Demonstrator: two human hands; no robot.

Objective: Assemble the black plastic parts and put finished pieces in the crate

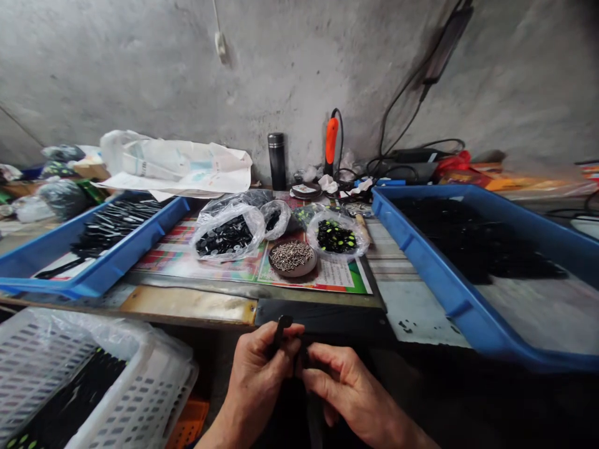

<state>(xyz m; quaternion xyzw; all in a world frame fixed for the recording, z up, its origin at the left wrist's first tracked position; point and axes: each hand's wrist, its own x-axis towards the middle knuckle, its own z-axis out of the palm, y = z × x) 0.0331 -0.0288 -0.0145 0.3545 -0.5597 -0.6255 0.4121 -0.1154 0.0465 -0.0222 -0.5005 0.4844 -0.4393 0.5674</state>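
Six o'clock: held piece point(282, 325) black. Eight: basket point(150, 349) white, latticed. Nine: tray point(135, 246) blue. Eleven: flask point(277, 163) black. One: tool handle point(332, 140) orange. Three: second tray point(433, 268) blue. Wall point(140, 62) mottled grey.

Dim, greyish light leaves the space beneath the grey tabletop point(412, 305) nearly black. Pale glare streaks the tan, flat edge strip point(187, 304); wide-angle distortion stretches the long, blue plastic tray point(435, 269) at right.

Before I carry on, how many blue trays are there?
2. One blue tray is at the left of the view, the other blue tray at the right. No third shows, though a hidden one can't be ruled out.
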